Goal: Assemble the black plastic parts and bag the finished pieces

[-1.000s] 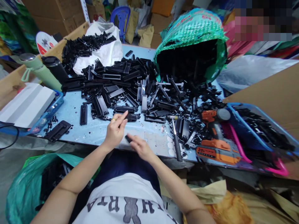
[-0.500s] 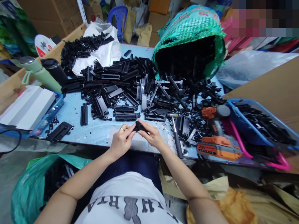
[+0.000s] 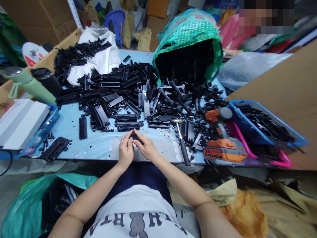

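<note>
At the front edge of the blue table, my left hand (image 3: 126, 149) and my right hand (image 3: 145, 144) meet around a small black plastic part (image 3: 135, 137). Both are closed on it, and fingers hide most of its shape. Just beyond my fingertips lie long black plastic pieces (image 3: 128, 125), one behind another. A hammer (image 3: 182, 143) with a dark handle rests to the right of my right hand. Further back spreads a large heap of black plastic parts (image 3: 121, 81), some with comb-like ends.
An orange cordless drill (image 3: 224, 148) stands at right beside a blue basket (image 3: 269, 125) of black parts. A green woven sack (image 3: 188, 29) lies open behind. At left are a green bottle (image 3: 32, 86), a black tumbler (image 3: 47, 81) and a white box (image 3: 23, 124). Below hangs a green bag (image 3: 22, 205).
The whole view has shifted, so the table things appear further left. My hands still hold the black part together, with the fingers turned a little around it.
</note>
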The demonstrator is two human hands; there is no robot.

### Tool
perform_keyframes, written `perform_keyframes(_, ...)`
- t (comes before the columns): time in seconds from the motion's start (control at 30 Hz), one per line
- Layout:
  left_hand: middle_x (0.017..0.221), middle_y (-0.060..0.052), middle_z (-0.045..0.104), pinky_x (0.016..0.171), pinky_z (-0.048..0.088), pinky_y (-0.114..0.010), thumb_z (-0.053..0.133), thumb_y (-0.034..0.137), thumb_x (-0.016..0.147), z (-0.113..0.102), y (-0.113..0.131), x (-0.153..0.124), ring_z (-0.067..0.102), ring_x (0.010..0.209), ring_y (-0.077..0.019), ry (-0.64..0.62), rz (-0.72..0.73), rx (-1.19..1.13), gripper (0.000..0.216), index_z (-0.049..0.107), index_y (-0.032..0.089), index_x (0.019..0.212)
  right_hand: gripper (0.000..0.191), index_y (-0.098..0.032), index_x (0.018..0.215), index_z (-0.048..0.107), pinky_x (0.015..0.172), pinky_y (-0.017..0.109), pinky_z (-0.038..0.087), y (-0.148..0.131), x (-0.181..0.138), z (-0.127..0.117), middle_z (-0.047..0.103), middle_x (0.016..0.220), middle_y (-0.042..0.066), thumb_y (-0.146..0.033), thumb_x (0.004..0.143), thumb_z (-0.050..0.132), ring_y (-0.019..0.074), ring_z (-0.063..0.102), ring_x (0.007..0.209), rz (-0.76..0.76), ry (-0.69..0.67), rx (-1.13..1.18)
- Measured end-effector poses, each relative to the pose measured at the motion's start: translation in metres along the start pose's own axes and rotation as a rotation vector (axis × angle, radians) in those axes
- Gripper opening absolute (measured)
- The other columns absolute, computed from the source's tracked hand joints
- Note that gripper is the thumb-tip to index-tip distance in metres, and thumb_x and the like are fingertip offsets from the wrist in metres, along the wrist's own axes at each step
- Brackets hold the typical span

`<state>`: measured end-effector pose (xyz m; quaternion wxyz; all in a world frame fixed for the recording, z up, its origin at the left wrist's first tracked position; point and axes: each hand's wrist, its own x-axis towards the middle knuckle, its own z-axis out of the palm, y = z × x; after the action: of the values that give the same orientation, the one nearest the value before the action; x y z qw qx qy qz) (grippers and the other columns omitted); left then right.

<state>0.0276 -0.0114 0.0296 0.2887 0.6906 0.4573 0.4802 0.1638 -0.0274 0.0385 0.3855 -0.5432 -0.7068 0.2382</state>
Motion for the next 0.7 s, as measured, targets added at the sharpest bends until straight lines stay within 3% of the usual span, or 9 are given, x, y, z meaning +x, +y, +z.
perform_keyframes(0.07,0.105,-0.012,0.057,0.067,0.052,-0.032,0.038,0.026,0.091,0.003,-0.012,-0.009,0.060,0.079,-0.0170,-0.025,-0.070,0.139,0.042,0.042,0.019,0.132,0.050,-0.024,0.135,0.044,0.085,0.036,0.048,0.015,0.004,-0.014,0.062,0.108,0.009,-0.045,0.090,0.042,0.0218,0.059,0.098,0.043,-0.131,-0.159)
perform_keyframes(0.1,0.110,-0.014,0.055,0.075,0.052,-0.037,0.042,0.023,0.088,0.003,-0.016,-0.011,0.059,0.092,-0.0216,-0.081,-0.037,0.237,0.046,0.041,0.019,0.134,0.049,-0.023,0.132,0.047,0.086,0.037,0.047,0.024,0.008,-0.026,0.063,0.108,0.009,-0.046,0.089,0.043,0.0225,0.059,0.099,0.083,-0.138,-0.236)
perform_keyframes(0.2,0.123,-0.013,0.051,0.099,0.033,-0.056,0.049,0.012,0.080,0.001,-0.023,-0.004,0.044,0.120,-0.0301,-0.440,0.278,0.471,0.051,0.046,0.025,0.130,0.043,-0.021,0.127,0.052,0.090,0.037,0.044,0.056,0.027,-0.078,0.061,0.113,0.010,-0.042,0.091,0.042,0.0220,0.057,0.102,0.210,0.049,-0.414)
perform_keyframes(0.3,0.101,-0.007,0.062,0.103,0.023,-0.060,0.043,0.005,0.081,0.002,-0.024,0.012,0.055,0.103,-0.0237,-0.760,0.519,0.555,0.049,0.053,0.029,0.122,0.039,-0.014,0.124,0.052,0.094,0.037,0.041,0.093,0.055,-0.137,0.058,0.118,0.013,-0.029,0.092,0.037,0.0230,0.052,0.109,0.337,0.269,-0.622)
perform_keyframes(0.37,0.090,-0.006,0.063,0.099,0.032,-0.054,0.041,0.004,0.082,0.004,-0.024,0.018,0.058,0.089,-0.0207,-0.782,0.522,0.625,0.046,0.054,0.025,0.120,0.039,-0.010,0.125,0.049,0.091,0.040,0.041,0.117,0.073,-0.169,0.055,0.120,0.018,-0.019,0.089,0.036,0.0268,0.049,0.112,0.582,0.356,-0.784)
perform_keyframes(0.47,0.089,-0.009,0.061,0.081,0.044,-0.041,0.043,0.007,0.083,0.003,-0.024,0.019,0.057,0.084,-0.0212,-0.704,0.455,0.727,0.040,0.054,0.018,0.120,0.043,-0.004,0.122,0.049,0.084,0.040,0.043,0.145,0.089,-0.201,0.059,0.111,0.023,-0.014,0.081,0.048,0.0291,0.053,0.105,0.834,0.232,-0.830)
perform_keyframes(0.6,0.089,-0.010,0.060,0.073,0.045,-0.036,0.042,0.009,0.085,-0.005,-0.024,0.013,0.056,0.084,-0.0219,-0.669,0.413,0.836,0.040,0.051,0.015,0.123,0.038,-0.010,0.115,0.055,0.086,0.034,0.042,0.157,0.089,-0.217,0.060,0.111,0.017,-0.014,0.077,0.053,0.0246,0.055,0.102,0.761,0.149,-0.793)
perform_keyframes(0.7,0.093,-0.011,0.060,0.075,0.045,-0.037,0.044,0.011,0.086,-0.010,-0.025,0.010,0.056,0.089,-0.0236,-0.673,0.350,0.859,0.038,0.051,0.015,0.123,0.032,-0.010,0.110,0.057,0.088,0.037,0.041,0.140,0.077,-0.216,0.057,0.115,0.018,-0.018,0.079,0.051,0.0274,0.053,0.106,0.626,0.268,-0.802)
